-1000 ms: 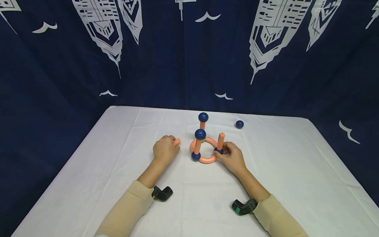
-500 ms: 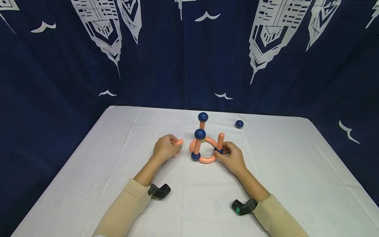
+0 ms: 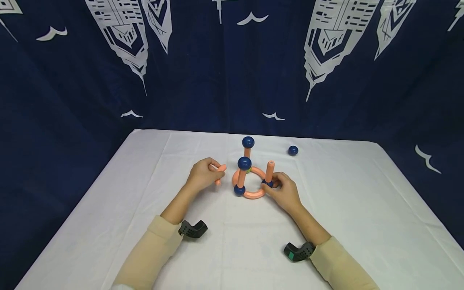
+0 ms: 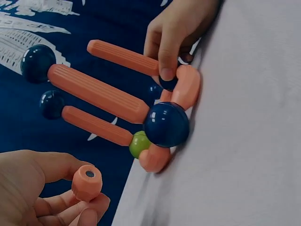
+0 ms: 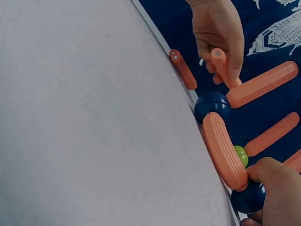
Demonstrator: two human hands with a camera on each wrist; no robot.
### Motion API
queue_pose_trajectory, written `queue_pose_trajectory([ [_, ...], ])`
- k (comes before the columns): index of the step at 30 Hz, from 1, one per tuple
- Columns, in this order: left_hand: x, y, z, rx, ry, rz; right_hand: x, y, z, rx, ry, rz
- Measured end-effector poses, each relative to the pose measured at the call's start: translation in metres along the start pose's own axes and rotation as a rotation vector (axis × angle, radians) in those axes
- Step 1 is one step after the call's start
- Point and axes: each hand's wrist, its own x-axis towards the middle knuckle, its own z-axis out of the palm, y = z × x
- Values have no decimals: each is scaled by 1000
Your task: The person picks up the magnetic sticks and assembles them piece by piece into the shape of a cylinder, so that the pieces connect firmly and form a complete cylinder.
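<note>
My left hand (image 3: 203,175) pinches a short orange magnetic rod (image 4: 87,186) between thumb and fingers, just left of a magnetic ball-and-rod structure and apart from it. Curved orange rods (image 3: 254,195) form the structure's ring, joined by blue balls (image 3: 239,190) and a green ball (image 4: 139,144). Three straight rods stand up from it. Two are topped by blue balls (image 3: 244,163); the upright rod (image 3: 270,171) on the right has a bare top. My right hand (image 3: 286,193) grips the blue ball (image 5: 248,197) under that bare rod, partly covering it.
A loose blue ball (image 3: 293,150) lies behind the structure to the right. In the right wrist view another orange piece (image 5: 184,70) appears at the left of the structure. A white cloth (image 3: 326,209) covers the table; a dark blue curtain (image 3: 232,80) hangs behind.
My left hand has lifted slightly and turned, so more of the orange rod shows beyond the fingers. The right hand keeps its grip, and the structure stays put.
</note>
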Motion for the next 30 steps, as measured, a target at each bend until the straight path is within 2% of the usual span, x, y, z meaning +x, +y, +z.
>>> queue_pose_trajectory([
  [6, 7, 20, -8, -23, -14, 1, -1, 1, -2, 16, 0, -3],
  [14, 13, 43, -16, -22, 1, 22, 0, 2, 0, 15, 5, -14],
  [23, 15, 62, -15, -58, 9, 81, -1, 2, -1, 18, 22, -38],
  [30, 17, 70, -11, -70, 9, 75, -1, 0, -1, 22, 6, -16],
])
